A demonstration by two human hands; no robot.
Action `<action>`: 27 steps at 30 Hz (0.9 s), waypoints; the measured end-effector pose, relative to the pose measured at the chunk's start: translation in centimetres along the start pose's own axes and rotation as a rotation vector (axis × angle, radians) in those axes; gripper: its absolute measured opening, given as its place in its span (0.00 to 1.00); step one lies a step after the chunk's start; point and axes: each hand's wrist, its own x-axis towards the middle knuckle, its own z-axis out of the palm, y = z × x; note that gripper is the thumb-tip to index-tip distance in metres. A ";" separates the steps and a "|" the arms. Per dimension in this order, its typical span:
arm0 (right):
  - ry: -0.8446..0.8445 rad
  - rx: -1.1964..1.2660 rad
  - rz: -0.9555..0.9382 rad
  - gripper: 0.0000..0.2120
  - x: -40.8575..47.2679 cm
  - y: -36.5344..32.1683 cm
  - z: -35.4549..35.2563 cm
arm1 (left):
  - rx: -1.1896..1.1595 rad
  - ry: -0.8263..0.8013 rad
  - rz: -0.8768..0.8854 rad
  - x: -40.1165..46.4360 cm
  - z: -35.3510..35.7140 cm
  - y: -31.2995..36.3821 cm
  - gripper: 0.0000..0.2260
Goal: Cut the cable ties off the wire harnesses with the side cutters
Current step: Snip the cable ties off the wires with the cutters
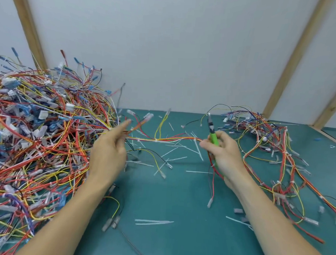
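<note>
- Harness [162,139] stretched taut between both hands, above the tabletop [179,195]; red, yellow and white wires run side by side, a white cable tie [156,140] still wrapped round them about midway.
- Left hand [109,151] at the harness's left end: fingers [125,124] curled round the wires, index pointing away from the person. Exact pinch point blurred.
- Right hand [225,149] at the harness's right end: fingers wrapped round the green-handled cutters [212,132] and pinching the wires too. Cutter nose points up and away, above the harness, not touching the tie. Can't tell whether the blades are apart.
- More of the harness hangs below the right hand: red wires dropping to a clear terminal [209,202] on the tabletop.
- Big pile [37,137] of tangled harnesses left of the held harness, reaching the left wrist.
- Smaller pile [268,143] right of the held harness, just beyond the right hand, spreading along the right forearm.
- Cut tie scraps [153,222], thin white strips, scattered on the tabletop under and nearer than the held harness.
- White wall panel [166,50] with wooden battens behind it.
</note>
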 end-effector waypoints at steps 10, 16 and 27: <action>-0.335 -0.059 0.017 0.10 -1.9 -1.3 1.4 | 0.215 -0.082 0.370 -2.0 -0.6 3.8 0.15; -0.474 0.014 0.170 0.13 -3.3 -2.1 2.8 | 0.180 -0.349 0.410 -4.2 1.6 4.1 0.09; -0.321 -0.250 0.018 0.16 -2.7 -0.9 2.6 | 0.295 -0.180 0.164 -3.4 2.4 2.3 0.16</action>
